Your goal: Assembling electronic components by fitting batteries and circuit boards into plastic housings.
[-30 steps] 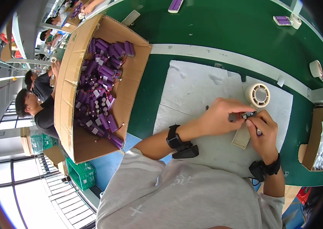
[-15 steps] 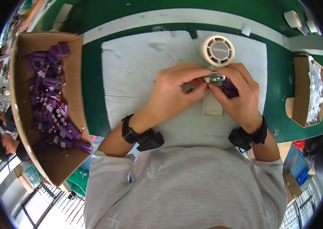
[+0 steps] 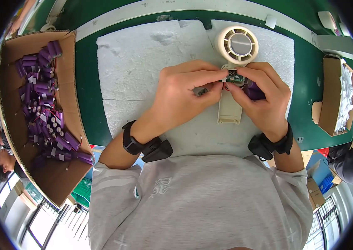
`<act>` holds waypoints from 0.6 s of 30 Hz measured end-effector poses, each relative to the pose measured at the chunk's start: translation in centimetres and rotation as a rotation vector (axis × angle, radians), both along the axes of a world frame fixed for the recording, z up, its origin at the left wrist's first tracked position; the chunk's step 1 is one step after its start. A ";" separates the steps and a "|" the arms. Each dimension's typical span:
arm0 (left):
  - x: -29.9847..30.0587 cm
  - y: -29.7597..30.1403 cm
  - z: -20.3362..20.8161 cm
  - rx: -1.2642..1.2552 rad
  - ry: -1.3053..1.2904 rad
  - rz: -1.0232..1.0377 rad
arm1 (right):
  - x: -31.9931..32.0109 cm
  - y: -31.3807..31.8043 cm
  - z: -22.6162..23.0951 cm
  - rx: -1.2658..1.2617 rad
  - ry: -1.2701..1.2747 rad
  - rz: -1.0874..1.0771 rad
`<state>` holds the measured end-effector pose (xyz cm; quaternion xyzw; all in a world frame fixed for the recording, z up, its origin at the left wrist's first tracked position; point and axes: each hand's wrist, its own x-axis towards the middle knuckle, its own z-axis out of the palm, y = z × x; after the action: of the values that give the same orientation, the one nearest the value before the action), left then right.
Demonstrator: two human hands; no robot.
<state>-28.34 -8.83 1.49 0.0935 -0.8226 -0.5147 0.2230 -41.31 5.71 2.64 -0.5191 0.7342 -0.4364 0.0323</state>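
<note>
A cream handheld fan with a round slotted head (image 3: 240,44) lies on the white foam sheet, its open handle shell (image 3: 229,111) pointing toward me. Over the upper handle sits a small green circuit board (image 3: 235,78) with a dark display piece on top. My left hand (image 3: 191,89) pinches the board's left edge, beside a small white connector. Thumb and finger of my right hand (image 3: 266,89) close on the board's right side. A purple battery cell (image 3: 253,91) rests under my right fingers. Something small and dark (image 3: 200,91) shows below my left palm; I cannot make it out.
At left stands a cardboard box (image 3: 78,125) of purple battery packs with wires. A smaller carton (image 3: 330,98) holding white pieces stands at right. The foam sheet (image 3: 130,75) covers the green table (image 3: 89,91). Tape rolls (image 3: 327,20) lie far right.
The board has turned so its dark display piece now shows face up, near the fan's neck. Both hands keep their pinch on it. The whole view has shifted slightly.
</note>
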 end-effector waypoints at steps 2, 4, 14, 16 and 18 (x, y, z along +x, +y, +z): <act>0.0 0.0 -0.1 -0.011 -0.029 -0.029 | 0.0 0.2 0.0 0.043 -0.023 0.018; -0.4 0.3 -0.3 -0.042 0.030 0.035 | 0.0 0.1 0.1 0.037 -0.028 0.004; -0.6 0.5 -0.5 -0.089 0.072 0.085 | 0.3 -0.5 0.3 -0.033 0.010 -0.074; -0.6 0.5 -0.7 -0.043 0.074 0.077 | 0.4 -0.4 0.4 -0.009 -0.031 -0.078; -0.6 0.5 -0.8 -0.017 0.075 0.075 | 0.4 -0.3 0.7 0.040 -0.117 -0.092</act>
<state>-28.97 -8.33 0.71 0.1031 -0.8139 -0.5021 0.2735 -40.86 5.40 3.31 -0.4575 0.7627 -0.4525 0.0654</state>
